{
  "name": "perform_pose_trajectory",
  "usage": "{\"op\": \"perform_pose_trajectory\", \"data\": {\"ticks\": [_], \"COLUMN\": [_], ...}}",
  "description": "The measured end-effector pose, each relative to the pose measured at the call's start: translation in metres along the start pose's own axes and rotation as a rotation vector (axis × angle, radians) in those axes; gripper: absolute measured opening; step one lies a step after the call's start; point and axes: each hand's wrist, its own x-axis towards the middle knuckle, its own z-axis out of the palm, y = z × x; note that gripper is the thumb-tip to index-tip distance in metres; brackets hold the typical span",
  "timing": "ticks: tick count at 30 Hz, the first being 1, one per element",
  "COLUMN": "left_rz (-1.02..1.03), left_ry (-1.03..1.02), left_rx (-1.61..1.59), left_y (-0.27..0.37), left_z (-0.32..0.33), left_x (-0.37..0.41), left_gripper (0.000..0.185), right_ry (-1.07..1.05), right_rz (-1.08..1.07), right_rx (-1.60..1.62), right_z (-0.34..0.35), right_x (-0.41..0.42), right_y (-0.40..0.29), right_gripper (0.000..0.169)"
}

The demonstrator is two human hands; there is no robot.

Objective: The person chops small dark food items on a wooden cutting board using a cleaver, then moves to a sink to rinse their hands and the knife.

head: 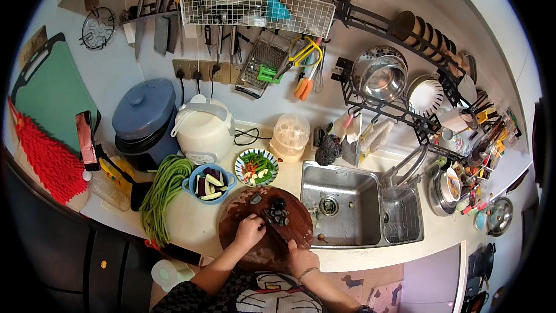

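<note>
A round wooden cutting board (243, 243) lies on the counter in front of me. My right hand (303, 261) grips a kitchen knife (276, 232) by its handle, the blade pointing up and left across the board. Fingers curled, my left hand (250, 231) presses on a small dark piece beside the blade; the piece is mostly hidden. Just above the blade is a heap of dark cut pieces (276, 216), probably preserved egg. Another dark piece (255, 198) rests near the board's upper edge. Behind the board stand a blue bowl of eggplant pieces (210, 202) and a plate of cut peppers and garlic (239, 166).
Long green beans (160, 200) lie left of the board, near a phone on a stand (85, 139). A steel double sink (343, 243) is at the right. Rice cooker (204, 130), blue pot (145, 113) and egg steamer (290, 137) line the wall, below hanging knives and racks.
</note>
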Motion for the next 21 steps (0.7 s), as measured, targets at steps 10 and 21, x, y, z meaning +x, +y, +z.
{"op": "perform_pose_trajectory", "data": {"ticks": [10,21], "left_rz": [-0.032,0.021], "left_ry": [0.027,-0.046], "left_rx": [-0.143,-0.305], "left_y": [-0.001,-0.014], "left_z": [-0.005,-0.022], "left_x": [0.002,0.044], "left_gripper": [0.014,0.018], "right_ry": [0.200,0.808], "right_rz": [-0.125,-0.320], "right_rx": [0.230,-0.120], "right_z": [0.026,0.005], "right_x": [0.006,-0.002], "right_y": [0.046,0.077], "right_gripper": [0.029,0.018]}}
